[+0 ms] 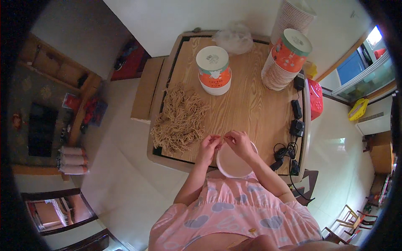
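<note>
My left hand (210, 145) is closed in a pinch at the far left rim of a round white tub (235, 164), which stands at the table's near edge against my clothes. Its open mouth faces up. My right hand (238, 143) pinches close beside the left, over the tub's far rim. Whatever lies between the fingertips is too small to make out. Left of my hands is a tangled heap of tan twisted cords (180, 119). Beyond them an orange and white paper bucket (214, 75) rests upside down, its pale base upward.
At the far right stand a stack of orange printed buckets (287, 58) and a tall white stack (295, 16). A clear plastic bag (234, 39) lies at the back. Black power adapters (297, 127) and coiled cables (287, 157) line the right edge of the wood-grain table (247, 104).
</note>
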A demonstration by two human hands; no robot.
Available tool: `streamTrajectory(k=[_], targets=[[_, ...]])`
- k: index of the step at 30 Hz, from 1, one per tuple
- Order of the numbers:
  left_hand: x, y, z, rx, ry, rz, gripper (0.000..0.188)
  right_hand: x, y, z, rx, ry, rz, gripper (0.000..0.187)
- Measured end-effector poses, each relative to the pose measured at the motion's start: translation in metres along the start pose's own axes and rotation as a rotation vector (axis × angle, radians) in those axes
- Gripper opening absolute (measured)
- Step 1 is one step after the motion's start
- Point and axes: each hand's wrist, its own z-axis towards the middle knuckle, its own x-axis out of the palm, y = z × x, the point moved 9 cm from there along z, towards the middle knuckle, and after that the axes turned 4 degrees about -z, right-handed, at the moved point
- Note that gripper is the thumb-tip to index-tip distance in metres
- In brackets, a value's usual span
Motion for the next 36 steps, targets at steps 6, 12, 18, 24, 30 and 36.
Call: streamTrajectory(k=[6,12,18,24,30,36], targets=[[0.017,-0.024,0.006,0.340,0.022,0.581,0.020,-0.012,0.006,0.000,-0.052,-0.168,0.041,0.006],[0.017,-0.024,0.008,0.333,0.008,0.651,0.016,-0.015,0.002,-0.004,-0.009,-0.205,0.088,0.006],[0.011,-0.018,0.011,0.234,-0.017,0.608,0.007,-0.016,0.003,-0.005,0.006,-0.201,0.092,0.007],[0.012,-0.015,0.008,0.214,-0.031,0.533,0.008,-0.013,0.002,-0.006,-0.093,-0.246,0.094,0.005],[0.037,-0.028,-0.016,0.481,0.115,0.693,0.006,-0.004,-0.022,-0.006,0.071,-0.241,0.261,0.002],[0.053,-0.039,-0.015,0.545,0.196,0.743,0.010,-0.033,-0.031,0.002,0.224,-0.212,0.315,0.006]])
